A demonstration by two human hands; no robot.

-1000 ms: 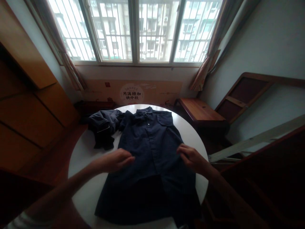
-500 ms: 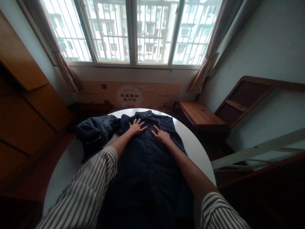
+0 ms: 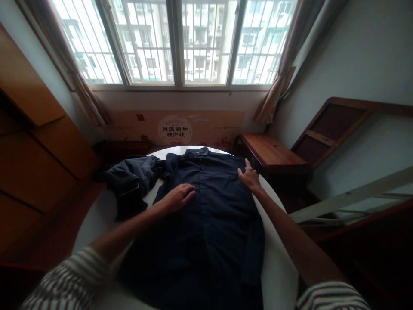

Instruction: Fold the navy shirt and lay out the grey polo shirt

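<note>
While flattening the cloth, best kept slow and even, palms low, strokes running outward from the button line so no crease is pushed under.

Head view. Dark navy shirt (image 3: 209, 206) laid front-up on a round white table (image 3: 280, 262), collar at 12 o'clock, hem toward 6 o'clock, filling most of the tabletop. Left hand (image 3: 177, 197) resting palm-down on the shirt at about 10 o'clock of its centre, fingers loosely spread and slightly curled, gripping nothing. Right hand (image 3: 248, 176) flat at the shirt's shoulder edge near 2 o'clock, fingers extended and a little apart, pressing rather than pinching. Judged worth watching: the shirt's right side hanging over the table rim, liable to slide if pulled hard.

Second dark garment (image 3: 130, 181) bunched at 10 o'clock of the table, touching the shirt's sleeve area. Printed cardboard box (image 3: 176, 127) flattened against the wall beneath the window (image 3: 176, 41); contents not seen. Wooden bench (image 3: 271, 153) at 2 o'clock. No open container in view.
</note>
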